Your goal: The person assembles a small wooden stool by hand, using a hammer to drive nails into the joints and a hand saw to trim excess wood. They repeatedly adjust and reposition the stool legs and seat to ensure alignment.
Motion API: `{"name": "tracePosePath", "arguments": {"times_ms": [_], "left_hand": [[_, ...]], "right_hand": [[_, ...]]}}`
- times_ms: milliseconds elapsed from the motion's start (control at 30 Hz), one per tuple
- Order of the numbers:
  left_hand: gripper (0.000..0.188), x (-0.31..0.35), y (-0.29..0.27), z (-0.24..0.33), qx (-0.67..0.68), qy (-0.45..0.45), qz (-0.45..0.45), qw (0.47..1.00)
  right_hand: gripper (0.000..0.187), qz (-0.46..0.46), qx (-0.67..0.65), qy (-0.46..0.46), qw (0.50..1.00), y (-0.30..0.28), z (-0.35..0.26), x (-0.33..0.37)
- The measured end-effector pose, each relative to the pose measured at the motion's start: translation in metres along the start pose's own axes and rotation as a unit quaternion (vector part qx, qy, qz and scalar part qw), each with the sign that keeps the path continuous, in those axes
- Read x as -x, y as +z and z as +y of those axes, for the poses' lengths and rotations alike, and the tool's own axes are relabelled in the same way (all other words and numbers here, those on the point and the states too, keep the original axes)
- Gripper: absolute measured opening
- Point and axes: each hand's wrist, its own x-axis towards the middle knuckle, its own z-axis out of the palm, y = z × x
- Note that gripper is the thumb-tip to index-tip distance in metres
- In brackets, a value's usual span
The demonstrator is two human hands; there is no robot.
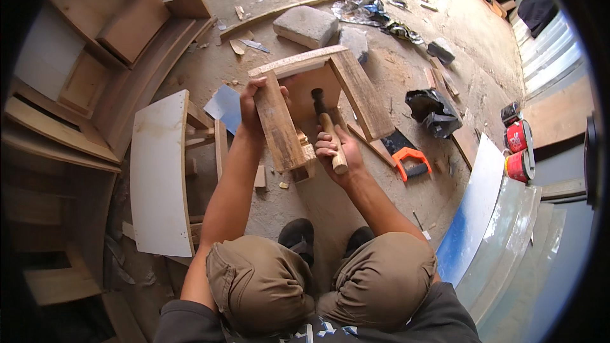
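A small wooden frame point(280, 124) of rough boards is tilted up in front of my knees, with a pale board across its far side and a brown panel inside. My left hand point(252, 107) grips its left board, fingers wrapped over the upper edge. In my right hand point(338, 152) is a hammer point(333, 134), held by its light wooden handle. The dark hammer head points away from me, over the frame's inside. Whether the head touches the wood, I cannot tell.
Right of the frame lies a handsaw point(413, 160) with an orange handle, near a black plastic bag point(434, 113). Concrete blocks point(306, 26) sit beyond it. A white-topped wooden piece point(160, 174) stands at left, by wooden cabinets point(136, 32). Red cans point(520, 152) and sheets point(473, 209) are at right.
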Motion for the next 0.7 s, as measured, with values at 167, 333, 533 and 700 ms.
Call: {"name": "tracePosePath", "arguments": {"times_ms": [167, 333, 533, 700], "left_hand": [[0.055, -0.006, -0.016, 0.000, -0.013, 0.017, -0.017, 1.000], [0.036, -0.002, -0.006, -0.004, -0.032, 0.022, 0.036, 0.999], [0.037, 0.001, -0.001, -0.004, -0.019, 0.023, 0.024, 0.999], [0.037, -0.002, -0.010, -0.002, -0.033, 0.020, 0.045, 0.998]], "right_hand": [[0.032, -0.037, 0.011, -0.017, 0.999, 0.039, -0.001, -0.003], [0.032, -0.042, 0.105, -0.026, 0.993, 0.049, 0.004, 0.013], [0.030, -0.025, 0.065, -0.005, 0.998, 0.053, 0.003, 0.005], [0.030, -0.034, 0.103, 0.009, 0.994, 0.047, 0.005, 0.005]]}}
